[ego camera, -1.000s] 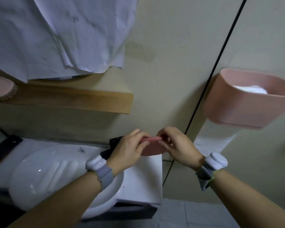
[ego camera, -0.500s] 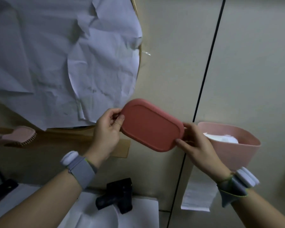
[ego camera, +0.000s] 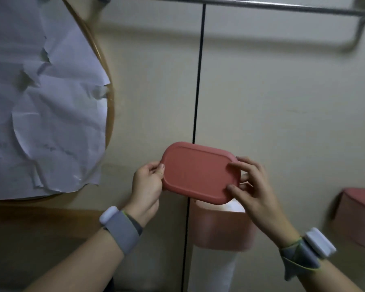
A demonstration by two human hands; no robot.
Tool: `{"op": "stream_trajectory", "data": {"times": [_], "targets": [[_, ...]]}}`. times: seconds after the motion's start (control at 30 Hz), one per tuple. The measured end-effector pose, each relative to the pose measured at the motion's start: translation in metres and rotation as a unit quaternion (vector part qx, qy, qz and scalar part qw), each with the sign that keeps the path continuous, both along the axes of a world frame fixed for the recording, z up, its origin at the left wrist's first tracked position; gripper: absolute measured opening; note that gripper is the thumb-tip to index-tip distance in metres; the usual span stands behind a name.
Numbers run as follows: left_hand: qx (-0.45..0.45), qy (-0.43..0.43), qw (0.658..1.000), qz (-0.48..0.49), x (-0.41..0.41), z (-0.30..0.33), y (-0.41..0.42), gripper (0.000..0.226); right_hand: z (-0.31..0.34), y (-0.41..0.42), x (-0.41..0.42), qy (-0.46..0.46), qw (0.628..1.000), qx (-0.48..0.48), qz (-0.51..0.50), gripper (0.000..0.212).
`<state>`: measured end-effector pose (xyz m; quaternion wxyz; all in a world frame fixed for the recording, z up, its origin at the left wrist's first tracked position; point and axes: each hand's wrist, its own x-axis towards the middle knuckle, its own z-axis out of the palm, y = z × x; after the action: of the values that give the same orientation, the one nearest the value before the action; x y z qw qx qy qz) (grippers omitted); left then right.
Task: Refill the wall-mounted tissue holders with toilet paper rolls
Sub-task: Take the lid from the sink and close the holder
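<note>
A flat pink lid [ego camera: 198,171] with rounded corners hangs just above the open top of a pink wall-mounted tissue holder [ego camera: 219,230]. My left hand [ego camera: 148,186] pinches the lid's left edge and my right hand [ego camera: 251,186] grips its right end. A white strip of toilet paper [ego camera: 211,270] hangs from the holder's underside. The lid hides most of the holder's inside; only a pale sliver shows at its rim. A second pink holder [ego camera: 356,220] with its lid on is mounted further right.
A round wood-framed mirror covered with crumpled white paper [ego camera: 44,102] fills the left wall, above a wooden shelf [ego camera: 40,220]. A metal towel bar [ego camera: 261,7] runs along the top. A black seam [ego camera: 196,102] splits the beige wall panels.
Both hands carried the lid up from the sink area and then right, to just above the holder. The view swung up and right, bringing the towel bar and second holder into sight.
</note>
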<state>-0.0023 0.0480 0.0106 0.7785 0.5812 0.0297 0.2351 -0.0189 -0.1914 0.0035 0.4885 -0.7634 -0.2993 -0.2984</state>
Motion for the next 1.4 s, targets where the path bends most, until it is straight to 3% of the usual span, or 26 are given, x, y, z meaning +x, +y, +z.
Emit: {"op": "stream_trajectory", "data": {"times": [0.17, 0.4, 0.67, 0.8, 0.93, 1.2, 1.4], "targets": [[-0.020, 0.040, 0.999, -0.001, 0.012, -0.008, -0.036, 0.018, -0.014, -0.047, 0.013, -0.009, 0.992, -0.129, 0.011, 0.079], [-0.049, 0.045, 0.998, 0.002, 0.009, -0.020, -0.034, 0.016, -0.017, -0.060, 0.032, -0.053, 0.982, -0.184, -0.009, 0.079], [0.042, 0.057, 0.996, 0.047, 0.008, -0.035, -0.040, 0.013, -0.023, -0.071, 0.039, 0.034, 0.990, -0.123, 0.056, 0.066], [0.176, 0.058, 0.982, 0.047, -0.003, -0.051, -0.058, 0.013, -0.039, -0.092, 0.036, 0.110, 0.988, -0.057, 0.096, 0.060], [0.331, 0.019, 0.940, 0.082, -0.012, -0.064, -0.066, 0.018, -0.061, -0.102, 0.036, 0.174, 0.976, -0.004, 0.128, 0.059], [0.310, 0.038, 0.949, 0.045, -0.010, -0.067, -0.062, 0.016, -0.072, -0.103, 0.050, 0.225, 0.962, 0.006, 0.155, 0.059], [0.331, 0.031, 0.943, 0.007, -0.006, -0.067, -0.063, 0.037, -0.069, -0.106, 0.051, 0.234, 0.961, -0.004, 0.147, 0.059]]}}
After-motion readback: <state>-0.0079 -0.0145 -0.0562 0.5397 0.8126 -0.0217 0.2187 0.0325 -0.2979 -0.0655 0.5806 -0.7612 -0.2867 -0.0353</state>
